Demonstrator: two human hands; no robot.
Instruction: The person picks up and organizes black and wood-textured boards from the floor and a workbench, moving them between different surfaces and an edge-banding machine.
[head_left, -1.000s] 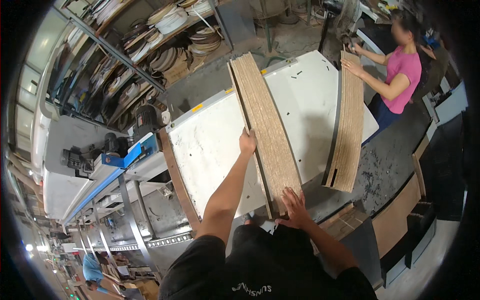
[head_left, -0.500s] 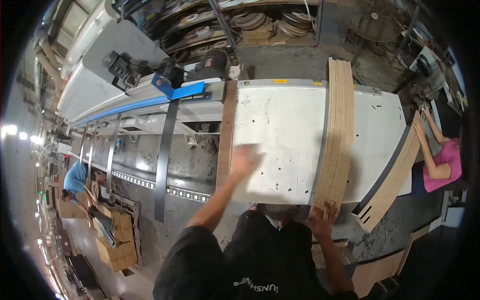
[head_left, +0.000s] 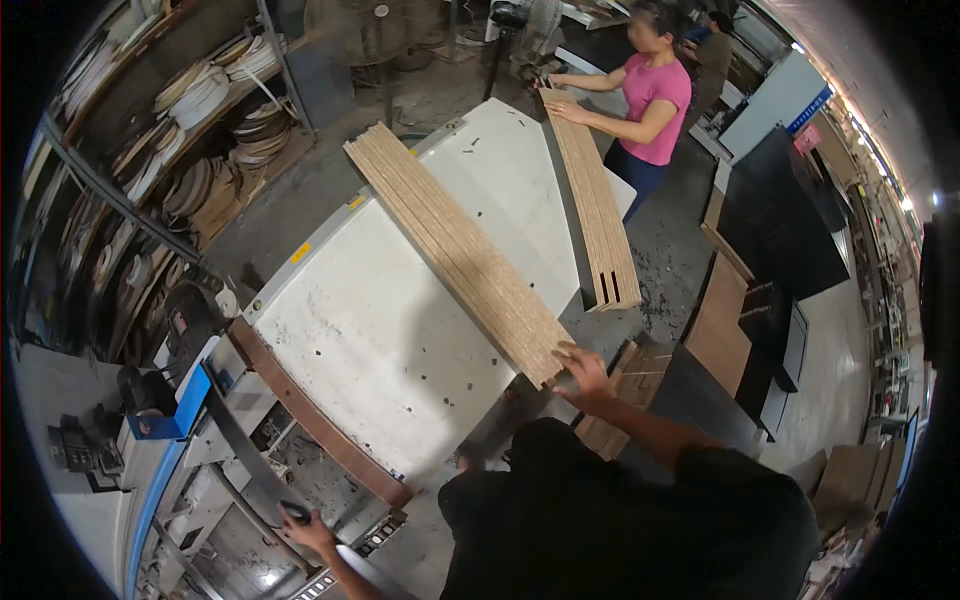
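Note:
A long stack of particleboard strips (head_left: 460,250) lies slantwise across the white machine table (head_left: 380,340). My right hand (head_left: 585,372) grips the stack's near end at the table's edge. Low on the left, my left hand (head_left: 305,532) reaches down to the machine's side, its fingers at a small dark part (head_left: 292,512); whether it grips that part is unclear. A brown edge strip (head_left: 310,420) runs along the table's near left side. Across the table, a person in a pink shirt (head_left: 655,95) has both hands on a second stack of strips (head_left: 600,210) that hangs over the far edge.
Shelves with coils of edge banding (head_left: 200,110) stand at the left rear. A blue-and-grey machine rail (head_left: 180,420) runs along the lower left. Brown boards (head_left: 725,320) and black panels (head_left: 780,220) are stacked on the floor to the right.
The view has swung round. My left hand left the tabletop and dropped to the machine's side at lower left. My right hand stays on the stack's near end.

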